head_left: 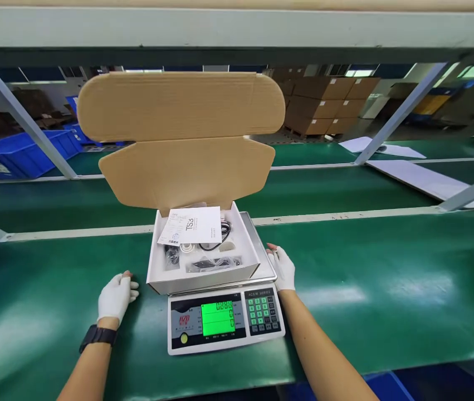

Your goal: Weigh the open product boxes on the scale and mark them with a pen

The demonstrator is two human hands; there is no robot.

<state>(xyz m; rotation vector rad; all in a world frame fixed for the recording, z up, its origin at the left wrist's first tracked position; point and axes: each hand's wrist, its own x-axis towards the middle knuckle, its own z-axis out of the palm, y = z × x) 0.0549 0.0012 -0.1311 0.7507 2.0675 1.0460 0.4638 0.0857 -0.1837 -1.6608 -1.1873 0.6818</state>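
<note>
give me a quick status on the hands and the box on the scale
Left hand flat on the green belt, empty. Right hand at the scale platform edge, empty. Open box sits on the scale, leaflet on top, lid up. Nothing in the way.

Both hands wear thin white knit gloves ending at the wrist. The left hand (116,296), left of the scale (225,317), has a black watch (97,336) with a broad dark band strapped just behind its glove cuff. The right hand (283,268), at the scale's right, has no wristwear. Both forearms are bare, without sleeves.
</note>
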